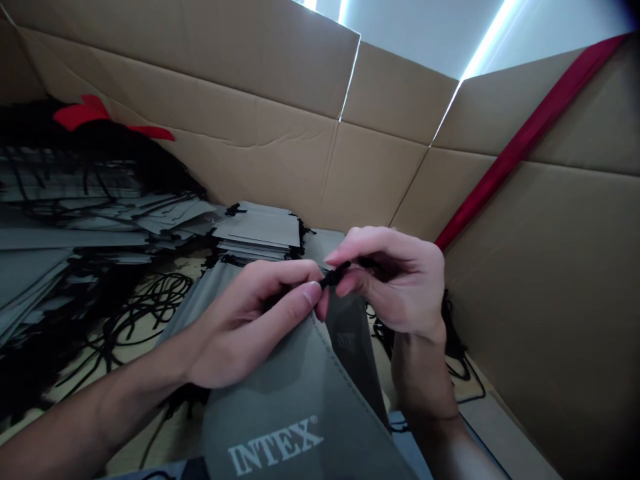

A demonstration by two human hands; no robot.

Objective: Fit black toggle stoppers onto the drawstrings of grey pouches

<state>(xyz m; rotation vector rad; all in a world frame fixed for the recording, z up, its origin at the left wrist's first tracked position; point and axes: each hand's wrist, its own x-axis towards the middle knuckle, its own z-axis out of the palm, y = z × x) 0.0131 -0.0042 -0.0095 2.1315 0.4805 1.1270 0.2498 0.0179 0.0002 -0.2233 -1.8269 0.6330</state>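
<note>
A grey fabric pouch (pixel 295 407) printed "INTEX" is held up in front of me. My left hand (pixel 250 320) pinches its top edge with thumb and fingers closed. Close beside it, my right hand (pixel 395 280) is closed on a black drawstring cord (pixel 336 274) at the pouch's mouth. The fingertips of both hands meet at the cord. A second grey pouch (pixel 350 340) with the same print lies just behind the held one.
Tall cardboard walls (pixel 280 153) enclose the area, with a red strip (pixel 520 140) running across the right wall. Stacks of grey pouches (pixel 260 233) lie behind and to the left, and loose black cords (pixel 135 313) tangle below them.
</note>
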